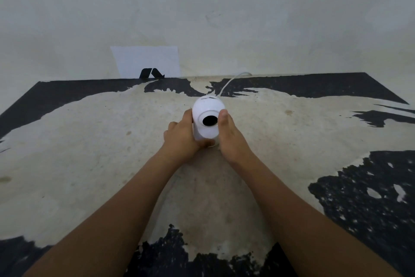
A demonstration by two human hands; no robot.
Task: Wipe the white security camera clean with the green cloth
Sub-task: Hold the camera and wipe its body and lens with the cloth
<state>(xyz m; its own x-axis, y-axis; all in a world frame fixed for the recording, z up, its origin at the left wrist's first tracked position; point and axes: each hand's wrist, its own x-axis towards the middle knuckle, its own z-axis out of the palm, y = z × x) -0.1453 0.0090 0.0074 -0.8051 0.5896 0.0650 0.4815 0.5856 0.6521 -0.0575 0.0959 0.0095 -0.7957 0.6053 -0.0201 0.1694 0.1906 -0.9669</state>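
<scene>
Two bare forearms reach from the near edge of the worktop (89, 164) toward its middle. One white security camera (207, 119) stands upright there, black lens facing the viewer. Left hand (182, 139) and right hand (231, 139) clasp its sides, fingers wrapped against the body. One white cable (226, 84) runs to the far edge. One white paper sheet (146, 61) leans on the wall.

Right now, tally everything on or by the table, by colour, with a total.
White: 3 (security camera, its cable, sheet of paper)
Black: 1 (mark on the paper)
Green: 0, no cloth in view
Total: 4
</scene>
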